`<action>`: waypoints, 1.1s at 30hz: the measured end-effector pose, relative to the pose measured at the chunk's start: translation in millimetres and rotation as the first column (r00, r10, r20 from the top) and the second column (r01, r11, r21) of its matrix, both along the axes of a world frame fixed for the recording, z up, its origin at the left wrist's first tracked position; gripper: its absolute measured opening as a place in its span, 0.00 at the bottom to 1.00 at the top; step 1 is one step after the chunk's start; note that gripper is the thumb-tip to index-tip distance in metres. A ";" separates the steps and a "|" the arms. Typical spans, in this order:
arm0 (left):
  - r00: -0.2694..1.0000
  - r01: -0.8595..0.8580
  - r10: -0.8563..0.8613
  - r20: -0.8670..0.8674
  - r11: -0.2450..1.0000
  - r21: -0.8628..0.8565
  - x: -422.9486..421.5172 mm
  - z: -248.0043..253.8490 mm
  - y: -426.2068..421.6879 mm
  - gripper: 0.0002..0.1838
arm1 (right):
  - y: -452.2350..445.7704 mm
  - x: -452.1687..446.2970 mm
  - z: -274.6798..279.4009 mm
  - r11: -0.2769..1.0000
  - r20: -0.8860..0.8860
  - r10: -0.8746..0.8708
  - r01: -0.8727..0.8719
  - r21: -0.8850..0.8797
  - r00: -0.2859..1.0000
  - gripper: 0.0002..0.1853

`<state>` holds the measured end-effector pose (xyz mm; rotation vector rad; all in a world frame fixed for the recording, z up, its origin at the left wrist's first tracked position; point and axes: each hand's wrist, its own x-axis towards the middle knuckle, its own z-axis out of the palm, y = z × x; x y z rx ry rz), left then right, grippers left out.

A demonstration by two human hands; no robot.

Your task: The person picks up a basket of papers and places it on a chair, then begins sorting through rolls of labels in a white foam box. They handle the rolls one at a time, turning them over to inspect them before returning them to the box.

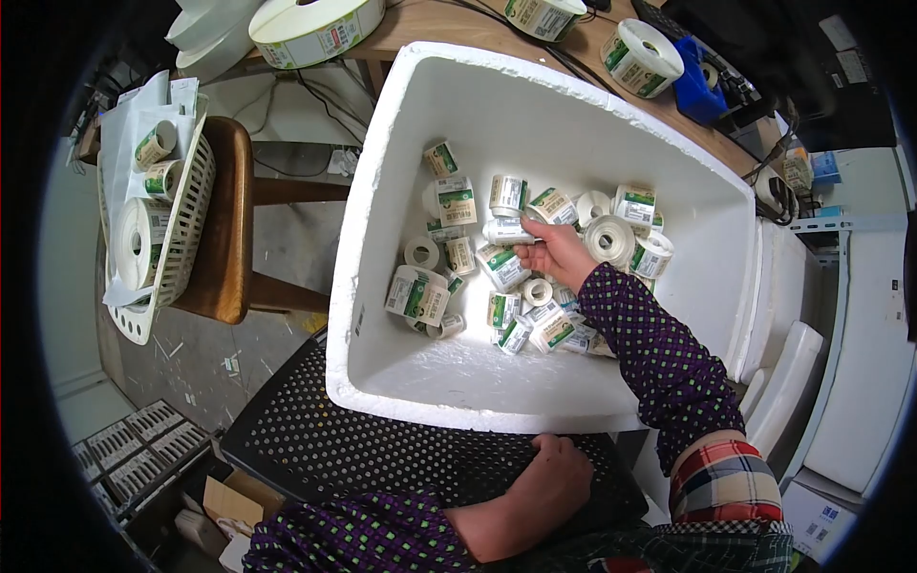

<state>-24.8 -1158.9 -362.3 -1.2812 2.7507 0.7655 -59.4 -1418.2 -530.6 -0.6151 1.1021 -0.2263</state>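
My right hand point(556, 254) reaches into a white foam box point(406, 390) and pinches a small label roll point(507, 231) between thumb and fingers. Around it lie several more label rolls, printed green and white, at various angles: a wide one point(418, 295) to the left, a bare white-sided one point(608, 241) to the right, and a small one point(538, 291) just below. My left hand point(554, 482) is curled closed just outside the box's near wall, over a black perforated surface point(315, 420). Nothing shows in it, though the undersides of its fingers are hidden.
A white plastic basket point(196, 196) with label rolls stands on a wooden stool point(234, 272) at left. On the desk point(430, 24) behind the box are a large label roll point(320, 29), another roll point(642, 59) and a blue holder point(699, 86). Cables trail there.
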 end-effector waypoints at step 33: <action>0.993 -0.119 0.120 0.022 0.991 -0.056 -18.8 -11.9 16.2 0.14 | -7.0 137.7 -55.7 0.565 -0.784 0.050 -0.665 -0.488 0.618 0.41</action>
